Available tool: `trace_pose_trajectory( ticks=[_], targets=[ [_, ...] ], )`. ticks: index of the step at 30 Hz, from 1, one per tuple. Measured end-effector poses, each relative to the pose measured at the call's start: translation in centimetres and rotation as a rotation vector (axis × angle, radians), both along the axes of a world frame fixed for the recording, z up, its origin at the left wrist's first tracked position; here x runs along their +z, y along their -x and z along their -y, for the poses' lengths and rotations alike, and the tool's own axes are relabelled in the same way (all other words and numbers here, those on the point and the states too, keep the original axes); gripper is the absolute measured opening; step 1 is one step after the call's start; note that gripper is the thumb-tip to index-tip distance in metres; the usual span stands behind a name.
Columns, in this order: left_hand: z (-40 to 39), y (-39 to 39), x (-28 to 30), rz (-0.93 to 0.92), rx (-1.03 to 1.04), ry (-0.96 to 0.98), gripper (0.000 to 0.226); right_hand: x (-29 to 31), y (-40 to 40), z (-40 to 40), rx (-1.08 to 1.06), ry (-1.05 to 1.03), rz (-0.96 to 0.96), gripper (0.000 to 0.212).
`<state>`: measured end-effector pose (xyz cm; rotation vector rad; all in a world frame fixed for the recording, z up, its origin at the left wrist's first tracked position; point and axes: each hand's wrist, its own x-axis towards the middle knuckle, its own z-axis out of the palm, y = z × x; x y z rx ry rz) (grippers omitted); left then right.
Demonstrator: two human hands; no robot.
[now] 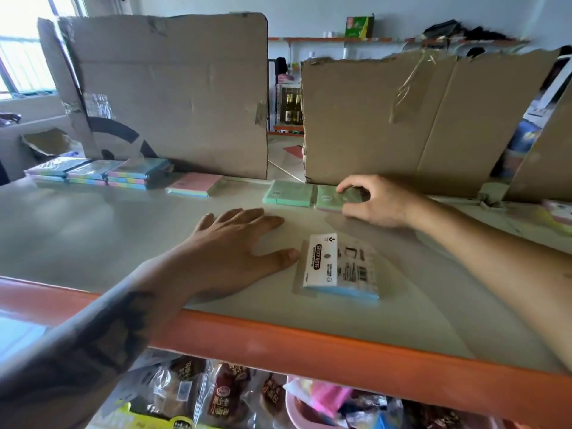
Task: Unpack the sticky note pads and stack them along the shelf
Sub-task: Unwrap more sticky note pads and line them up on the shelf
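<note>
On the grey shelf, my left hand lies flat, fingers spread; my right hand pinches a green pad beneath cardboard panels.

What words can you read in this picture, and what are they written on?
"STICKY NOTE": on the white label of the wrapped sticky note pack lying by the left hand.
Small print and barcode on that label: too small to read.
Snack packets under the shelf: Chinese characters, too blurred to read surely.
Green box far back: unreadable.
</note>
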<state>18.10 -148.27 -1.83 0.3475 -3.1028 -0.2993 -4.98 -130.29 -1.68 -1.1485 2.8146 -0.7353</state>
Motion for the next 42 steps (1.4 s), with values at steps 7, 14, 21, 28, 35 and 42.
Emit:
trace_pose_trajectory(
  ticks=[7,14,21,28,35,42],
  targets=[
    [0.5,-0.4,0.1,-0.282,-0.101,-0.348,0.056,3.3,-4.3,-1.4,0.065,-0.043,-0.144,0.063],
    [-0.9,-0.9,0.3,-0.323,-0.37,-0.425,0.05,5.1,-11.5,-5.5,0.277,-0.258,0.007,0.048],
    [-1.3,-0.9,0.1,-0.288,-0.348,-0.374,0.044,3.2,-12.5,-6.0,0.286,-0.092,0.086,0.049],
    [-2.4,-0.1,0.9,-0.522,-0.358,-0.681,0.031,3.6,-12.9,-6.4,0.293,0.4,0.738,0.052],
    [-4.3,0.4,1.6,-0.531,-0.281,-1.013,0.032,3.3,-13.9,-7.4,0.291,0.611,1.028,0.038],
    [-4.6,1.3,0.8,-0.476,-0.28,-1.037,0.038,2.0,-14.5,-9.7,0.252,0.407,-0.284,0.061]
  ],
)
